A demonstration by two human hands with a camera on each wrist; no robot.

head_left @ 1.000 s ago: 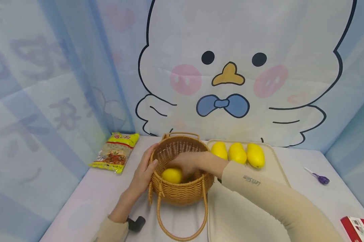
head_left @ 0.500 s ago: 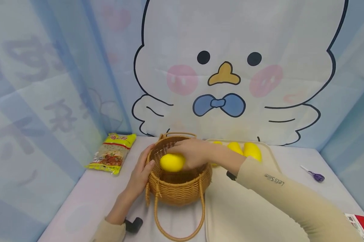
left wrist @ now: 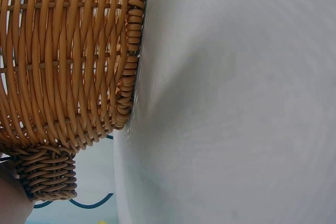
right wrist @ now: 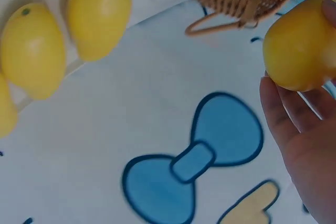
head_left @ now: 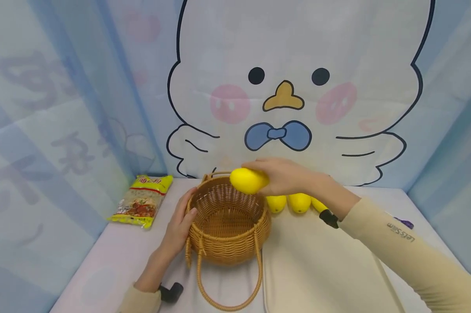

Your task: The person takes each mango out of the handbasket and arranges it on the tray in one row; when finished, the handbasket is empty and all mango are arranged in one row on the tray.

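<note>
My right hand (head_left: 284, 176) holds a yellow mango (head_left: 248, 181) above the back right part of the wicker basket's rim. In the right wrist view, the fingers of that hand (right wrist: 310, 145) curve around the mango (right wrist: 296, 45). My left hand (head_left: 178, 228) grips the left rim of the brown wicker basket (head_left: 229, 248), thumb on the rim. No fruit shows inside the basket, and its front handle hangs down onto the table. The left wrist view is mostly basket weave (left wrist: 63, 51), with a bit of the left hand (left wrist: 11, 203) at the corner.
A beige tray (head_left: 321, 256) lies right of the basket, bearing three mangoes (head_left: 299, 203) at its far end, partly hidden by the right arm. A yellow food packet (head_left: 143, 200) lies back left. A small purple item (head_left: 403, 222) is at right. A printed curtain stands behind.
My right hand has lifted the mango out of the basket, up and to the right. The left hand stays on the rim. The head view has turned slightly right.
</note>
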